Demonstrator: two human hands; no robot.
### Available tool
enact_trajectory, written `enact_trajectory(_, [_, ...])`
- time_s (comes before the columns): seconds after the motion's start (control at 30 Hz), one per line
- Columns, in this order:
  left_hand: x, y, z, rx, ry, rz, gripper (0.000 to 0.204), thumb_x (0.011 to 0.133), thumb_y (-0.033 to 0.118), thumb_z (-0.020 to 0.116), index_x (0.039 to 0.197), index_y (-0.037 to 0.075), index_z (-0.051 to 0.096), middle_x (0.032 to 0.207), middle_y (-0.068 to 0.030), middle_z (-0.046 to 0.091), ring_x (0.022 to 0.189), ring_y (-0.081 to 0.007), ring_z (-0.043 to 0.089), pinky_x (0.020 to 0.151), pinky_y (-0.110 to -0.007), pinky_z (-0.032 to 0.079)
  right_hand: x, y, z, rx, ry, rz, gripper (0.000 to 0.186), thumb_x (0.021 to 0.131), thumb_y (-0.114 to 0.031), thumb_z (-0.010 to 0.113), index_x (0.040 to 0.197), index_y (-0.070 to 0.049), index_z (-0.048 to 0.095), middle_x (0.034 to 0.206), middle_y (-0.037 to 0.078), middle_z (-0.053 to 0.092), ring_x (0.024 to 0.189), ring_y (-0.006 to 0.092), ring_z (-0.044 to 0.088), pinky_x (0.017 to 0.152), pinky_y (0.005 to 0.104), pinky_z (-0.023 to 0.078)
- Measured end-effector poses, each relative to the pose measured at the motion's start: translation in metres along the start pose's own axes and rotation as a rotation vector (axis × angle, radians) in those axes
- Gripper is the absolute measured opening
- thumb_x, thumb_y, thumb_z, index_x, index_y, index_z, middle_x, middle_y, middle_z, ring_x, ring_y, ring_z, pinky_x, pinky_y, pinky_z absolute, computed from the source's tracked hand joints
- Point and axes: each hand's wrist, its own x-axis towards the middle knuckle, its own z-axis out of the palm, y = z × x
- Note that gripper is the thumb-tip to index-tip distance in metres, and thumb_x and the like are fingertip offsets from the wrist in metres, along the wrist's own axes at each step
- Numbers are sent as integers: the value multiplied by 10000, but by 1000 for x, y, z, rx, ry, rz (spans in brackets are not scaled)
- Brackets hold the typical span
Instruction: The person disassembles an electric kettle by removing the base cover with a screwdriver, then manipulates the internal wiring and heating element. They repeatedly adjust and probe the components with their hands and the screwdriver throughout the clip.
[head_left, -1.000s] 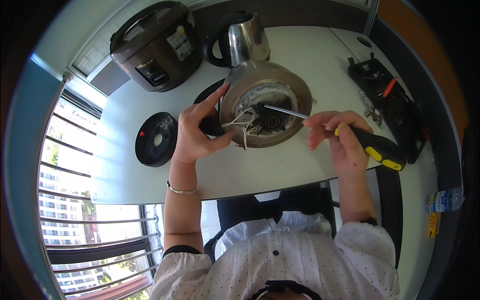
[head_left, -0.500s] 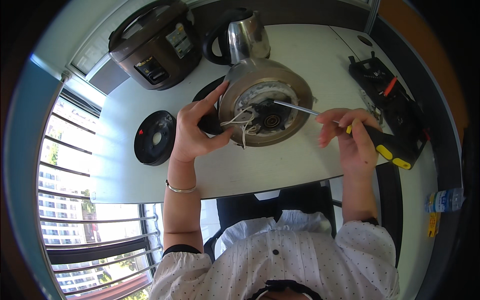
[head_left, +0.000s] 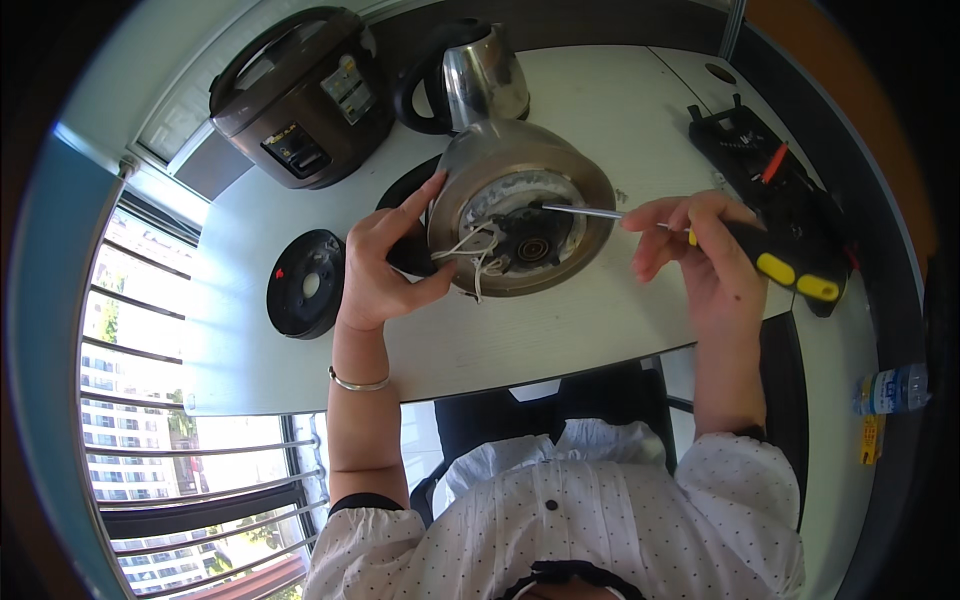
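A metal kettle [head_left: 500, 148] lies tipped on the table with its underside toward me. My left hand [head_left: 385, 262] is closed on its black handle side, thumb near the lower rim. White wires [head_left: 475, 245] hang loose beside a black round connector [head_left: 533, 248] in the middle of the exposed underside. A screwdriver [head_left: 590, 211] with a black and yellow handle is in my right hand [head_left: 705, 240], its shaft pointing left. The tip touches or nearly touches the upper edge of the connector. My right fingers are bent round the front of the handle.
A round black kettle base piece [head_left: 308, 284] lies to the left. Behind stand a brown rice cooker [head_left: 300, 110] and a second steel kettle [head_left: 485, 80]. An opened black tool case [head_left: 755, 150] with a red piece lies at right, and a plastic bottle [head_left: 892, 390] is beyond the table's right side.
The kettle and left hand sit slightly further left in view. My right hand has turned a little on the screwdriver, whose shaft now lies more level, tip still at the connector.
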Motion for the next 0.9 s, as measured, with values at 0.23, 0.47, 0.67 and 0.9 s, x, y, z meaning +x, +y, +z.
enact_trajectory(0.23, [3, 5, -2, 76, -24, 60, 708, 485, 97, 683, 1187, 34, 612, 554, -42, 461, 513, -166, 438, 531, -260, 387, 23, -9, -13, 48, -3, 142, 280, 930, -227, 499, 783, 1, 572, 845, 254, 651, 603, 206, 654, 544, 276, 553])
enact_trajectory(0.47, [2, 5, -2, 84, -21, 69, 695, 486, 100, 676, 1176, 38, 619, 554, -47, 448, 513, -183, 429, 526, -277, 377, 35, 0, -30, 184, -21, 253, 283, 941, -229, 469, 796, -5, 561, 868, 275, 644, 616, 212, 659, 545, 272, 560])
enact_trajectory(0.67, [3, 4, -3, 86, -21, 80, 704, 484, 104, 673, 1183, 37, 615, 555, -47, 448, 515, -184, 432, 531, -278, 380, 38, 8, -37, 184, -21, 375, 276, 933, -230, 487, 799, 0, 561, 863, 277, 643, 597, 214, 652, 511, 271, 546])
enact_trajectory(0.9, [1, 4, -3, 68, -13, 22, 716, 485, 101, 664, 1198, 50, 610, 559, -47, 459, 532, -182, 446, 554, -275, 399, 24, 9, -31, 193, 3, 247, 253, 938, -187, 463, 797, 3, 553, 853, 280, 637, 573, 224, 644, 496, 285, 542])
